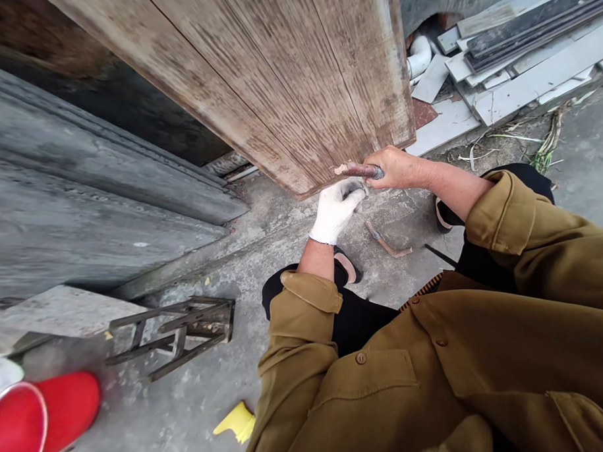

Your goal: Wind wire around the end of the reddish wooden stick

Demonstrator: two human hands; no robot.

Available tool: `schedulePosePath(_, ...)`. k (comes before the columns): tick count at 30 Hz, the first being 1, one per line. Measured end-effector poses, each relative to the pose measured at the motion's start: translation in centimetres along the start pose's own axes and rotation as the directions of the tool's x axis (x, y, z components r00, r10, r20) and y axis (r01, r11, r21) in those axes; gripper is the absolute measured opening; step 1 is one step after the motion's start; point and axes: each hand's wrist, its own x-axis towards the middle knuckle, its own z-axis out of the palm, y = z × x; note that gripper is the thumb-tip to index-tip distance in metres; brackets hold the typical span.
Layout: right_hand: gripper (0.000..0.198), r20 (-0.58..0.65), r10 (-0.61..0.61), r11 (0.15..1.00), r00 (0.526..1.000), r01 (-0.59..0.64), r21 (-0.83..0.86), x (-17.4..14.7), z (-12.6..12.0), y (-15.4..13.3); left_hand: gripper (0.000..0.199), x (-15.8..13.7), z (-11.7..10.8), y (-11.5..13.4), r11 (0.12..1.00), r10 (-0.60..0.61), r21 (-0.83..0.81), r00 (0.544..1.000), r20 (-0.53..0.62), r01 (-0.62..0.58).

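Note:
Low down by the wooden door panel (286,87), both of my hands work close together. My right hand (396,167), bare, is closed around a rough wooden stick handle (355,170) with wire wound around it; its other end is hidden. Just below, my left hand (334,211) wears a white glove. Its fingers are curled together near the panel's bottom edge, and what they pinch is too small or hidden to name. A bent wooden stick (392,247) with a bound end lies on the concrete between my feet.
A wooden stool (179,327) lies tipped over at left, near a red bucket (70,409) on its side. A yellow scrap (238,421) lies on the floor. Stacked boards and tiles (549,76) and a white pipe (419,57) stand at upper right. A grey wall (85,192) rises at left.

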Motion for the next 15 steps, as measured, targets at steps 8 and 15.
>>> schedulePosePath(8,0.01,-0.002,-0.01,0.998,1.0,0.01,0.058,-0.27,-0.1,-0.77,0.019,0.3,0.48,0.47,0.976,-0.057,-0.212,0.998,-0.011,0.053)
schedulePosePath(15,0.009,0.076,-0.204,0.974,0.976,0.21,-0.082,-0.3,-0.05,-0.39,0.032,-0.15,0.64,0.18,0.96,-0.15,-0.223,0.983,0.11,0.171)
